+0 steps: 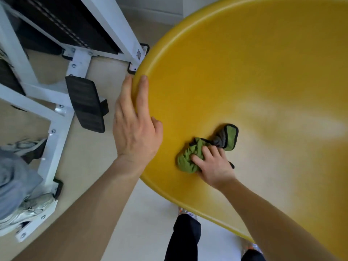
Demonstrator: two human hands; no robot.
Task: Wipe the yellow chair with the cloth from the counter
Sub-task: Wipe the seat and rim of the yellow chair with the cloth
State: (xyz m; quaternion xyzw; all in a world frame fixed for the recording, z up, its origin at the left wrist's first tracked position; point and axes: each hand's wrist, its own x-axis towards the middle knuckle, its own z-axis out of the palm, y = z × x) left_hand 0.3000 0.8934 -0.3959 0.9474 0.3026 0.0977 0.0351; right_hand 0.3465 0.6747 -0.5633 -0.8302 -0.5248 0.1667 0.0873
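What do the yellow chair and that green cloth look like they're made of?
The chair looks like moulded plastic: one smooth, seamless curved shell with a soft sheen and a rolled rim. The cloth looks like microfibre: soft, crumpled green fabric with a grey reverse and dark stitched edging.

White metal frame [56, 127], black pedal [85, 104], grey shoes [28, 210] on floor.

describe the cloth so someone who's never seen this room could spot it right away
Find the big yellow chair filling the right side of the view, and look at the near part of its seat. There the right hand presses down on a crumpled green cloth with a dark edge binding and a grey underside. It is the only green thing, and the only loose thing lying on the chair.
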